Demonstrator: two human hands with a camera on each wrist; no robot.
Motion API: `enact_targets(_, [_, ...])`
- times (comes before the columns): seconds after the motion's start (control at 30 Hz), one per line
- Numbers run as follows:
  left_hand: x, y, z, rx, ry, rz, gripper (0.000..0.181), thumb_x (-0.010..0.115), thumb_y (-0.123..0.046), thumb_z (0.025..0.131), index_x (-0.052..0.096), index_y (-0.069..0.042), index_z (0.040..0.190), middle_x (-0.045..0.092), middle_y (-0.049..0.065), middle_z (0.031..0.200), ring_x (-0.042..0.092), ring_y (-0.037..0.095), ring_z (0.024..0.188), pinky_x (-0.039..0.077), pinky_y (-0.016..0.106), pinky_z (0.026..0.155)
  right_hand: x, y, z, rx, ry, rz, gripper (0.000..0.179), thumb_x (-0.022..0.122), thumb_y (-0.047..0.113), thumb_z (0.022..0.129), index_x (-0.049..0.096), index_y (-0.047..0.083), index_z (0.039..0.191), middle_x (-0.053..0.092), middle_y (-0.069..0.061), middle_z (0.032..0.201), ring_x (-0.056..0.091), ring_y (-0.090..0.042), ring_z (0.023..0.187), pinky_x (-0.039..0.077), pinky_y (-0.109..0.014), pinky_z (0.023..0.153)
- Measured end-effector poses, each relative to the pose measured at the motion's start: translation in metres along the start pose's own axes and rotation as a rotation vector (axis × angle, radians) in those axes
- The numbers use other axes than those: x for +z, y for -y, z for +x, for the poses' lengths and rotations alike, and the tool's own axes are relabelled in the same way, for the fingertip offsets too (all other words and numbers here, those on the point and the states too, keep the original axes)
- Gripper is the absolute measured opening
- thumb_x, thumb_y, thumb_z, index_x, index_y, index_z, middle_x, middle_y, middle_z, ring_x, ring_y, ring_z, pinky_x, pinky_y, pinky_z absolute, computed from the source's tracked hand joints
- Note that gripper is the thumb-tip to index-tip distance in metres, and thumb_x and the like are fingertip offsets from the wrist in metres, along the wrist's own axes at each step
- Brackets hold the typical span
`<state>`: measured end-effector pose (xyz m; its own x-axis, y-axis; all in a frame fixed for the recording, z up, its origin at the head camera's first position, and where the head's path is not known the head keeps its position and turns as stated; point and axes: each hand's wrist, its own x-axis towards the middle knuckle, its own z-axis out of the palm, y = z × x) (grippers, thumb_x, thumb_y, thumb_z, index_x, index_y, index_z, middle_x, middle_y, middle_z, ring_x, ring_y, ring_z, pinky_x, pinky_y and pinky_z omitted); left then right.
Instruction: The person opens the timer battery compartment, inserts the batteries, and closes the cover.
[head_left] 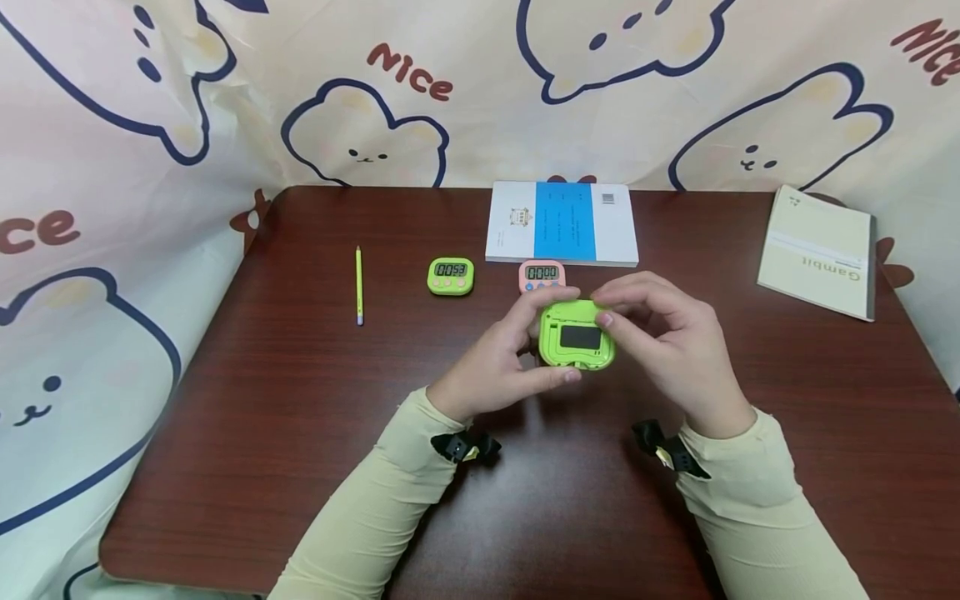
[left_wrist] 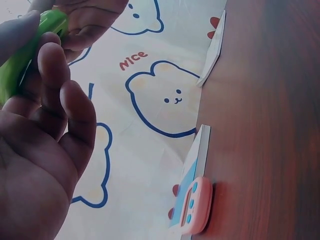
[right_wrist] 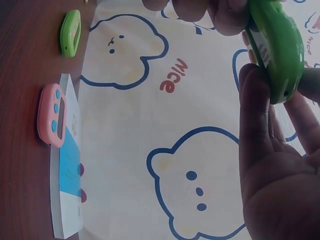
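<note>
A green digital timer [head_left: 577,354] is held above the table between both hands, its back with a dark rectangle facing up in the head view. My left hand [head_left: 487,367] grips its left side, thumb below and fingers above. The right hand [head_left: 675,342] pinches its upper right corner between thumb and fingers. In the right wrist view the held timer [right_wrist: 287,50] appears edge-on, and fingers cover part of it in the left wrist view. Just behind the hands sits a pink timer [head_left: 542,272] reading 00:00, partly hidden. To its left lies another green timer [head_left: 451,277] with digits showing.
A yellow-green pencil [head_left: 359,287] lies on the left of the brown table [head_left: 285,417]. At the back is a white and blue book [head_left: 564,222]; a pale notebook [head_left: 816,252] marked Gambit lies back right. A patterned cloth [head_left: 480,142] hangs behind the table.
</note>
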<state>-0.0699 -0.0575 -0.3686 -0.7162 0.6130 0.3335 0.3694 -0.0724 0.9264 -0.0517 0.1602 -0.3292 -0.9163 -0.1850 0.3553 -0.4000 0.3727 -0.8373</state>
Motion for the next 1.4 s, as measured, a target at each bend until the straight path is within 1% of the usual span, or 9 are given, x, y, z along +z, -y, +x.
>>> enact_targets(0.1, [-0.001, 0.001, 0.000, 0.013, -0.020, 0.019, 0.075, 0.076, 0.003, 0.086, 0.033, -0.011, 0.147, 0.066, 0.015, 0.118, 0.068, 0.015, 0.098, 0.059, 0.034, 0.082, -0.001, 0.001, -0.001, 0.020, 0.070, 0.054, 0.032, 0.077, 0.001, 0.087, 0.072, 0.010, 0.116, 0.067, -0.002, 0.114, 0.064, -0.017, 0.091, 0.055, -0.022, 0.072])
enact_targets(0.2, [-0.004, 0.000, 0.000, 0.019, -0.047, 0.008, 0.075, 0.076, 0.004, 0.085, 0.033, -0.010, 0.145, 0.066, 0.015, 0.116, 0.067, 0.017, 0.096, 0.060, 0.034, 0.079, -0.003, 0.001, -0.002, 0.064, 0.181, 0.086, 0.057, 0.083, 0.000, 0.080, 0.062, 0.014, 0.131, 0.064, -0.001, 0.117, 0.066, -0.020, 0.090, 0.058, -0.026, 0.077])
enact_targets(0.27, [-0.006, -0.001, -0.001, 0.020, -0.064, -0.006, 0.075, 0.076, 0.005, 0.085, 0.033, -0.011, 0.145, 0.068, 0.015, 0.114, 0.067, 0.018, 0.095, 0.059, 0.035, 0.077, -0.002, 0.001, -0.002, 0.086, 0.238, 0.073, 0.072, 0.086, 0.000, 0.077, 0.055, 0.018, 0.139, 0.061, 0.000, 0.119, 0.066, -0.020, 0.090, 0.058, -0.026, 0.079])
enact_targets(0.33, [-0.008, -0.003, -0.001, 0.023, -0.069, -0.018, 0.075, 0.076, 0.006, 0.085, 0.033, -0.010, 0.144, 0.069, 0.015, 0.110, 0.068, 0.019, 0.093, 0.059, 0.036, 0.076, -0.001, 0.001, -0.002, 0.081, 0.261, 0.044, 0.079, 0.087, 0.000, 0.075, 0.051, 0.020, 0.142, 0.060, 0.001, 0.121, 0.065, -0.019, 0.090, 0.058, -0.024, 0.078])
enact_targets(0.63, [-0.008, -0.003, -0.001, 0.011, -0.053, 0.000, 0.074, 0.077, 0.004, 0.085, 0.034, -0.008, 0.144, 0.070, 0.014, 0.105, 0.068, 0.017, 0.090, 0.059, 0.034, 0.074, 0.002, -0.001, -0.004, -0.029, 0.188, -0.034, 0.075, 0.089, -0.005, 0.070, 0.058, 0.015, 0.136, 0.064, 0.001, 0.119, 0.062, -0.014, 0.086, 0.055, -0.018, 0.072])
enact_targets(0.87, [-0.008, -0.003, -0.002, 0.002, -0.052, 0.012, 0.073, 0.078, 0.005, 0.083, 0.037, -0.011, 0.142, 0.060, 0.014, 0.125, 0.069, 0.016, 0.094, 0.059, 0.034, 0.078, 0.001, -0.005, -0.004, -0.070, 0.174, -0.025, 0.075, 0.091, -0.007, 0.065, 0.061, 0.010, 0.132, 0.066, 0.003, 0.117, 0.063, -0.012, 0.085, 0.055, -0.019, 0.070])
enact_targets(1.07, [-0.010, -0.007, -0.002, -0.006, -0.067, 0.031, 0.076, 0.081, 0.002, 0.082, 0.038, -0.011, 0.144, 0.071, 0.012, 0.105, 0.067, 0.016, 0.087, 0.058, 0.036, 0.070, 0.003, -0.005, -0.004, -0.065, 0.175, 0.016, 0.079, 0.089, -0.009, 0.067, 0.058, 0.012, 0.136, 0.064, 0.003, 0.117, 0.062, -0.014, 0.088, 0.056, -0.020, 0.075])
enact_targets(1.23, [-0.016, -0.009, -0.002, -0.001, -0.104, 0.143, 0.081, 0.084, -0.003, 0.080, 0.041, -0.013, 0.148, 0.065, 0.003, 0.101, 0.059, 0.013, 0.073, 0.054, 0.030, 0.065, 0.001, -0.004, -0.004, -0.067, 0.152, -0.001, 0.081, 0.088, -0.008, 0.068, 0.057, 0.014, 0.139, 0.063, 0.003, 0.125, 0.063, -0.013, 0.091, 0.056, -0.020, 0.079])
enact_targets(1.4, [-0.021, -0.008, -0.002, 0.035, -0.134, 0.245, 0.078, 0.086, -0.006, 0.079, 0.046, -0.009, 0.146, 0.059, 0.003, 0.117, 0.057, 0.012, 0.072, 0.055, 0.030, 0.066, -0.002, -0.004, -0.004, -0.077, 0.136, 0.011, 0.082, 0.086, -0.012, 0.068, 0.056, 0.012, 0.140, 0.062, 0.001, 0.126, 0.063, -0.013, 0.095, 0.055, -0.019, 0.082])
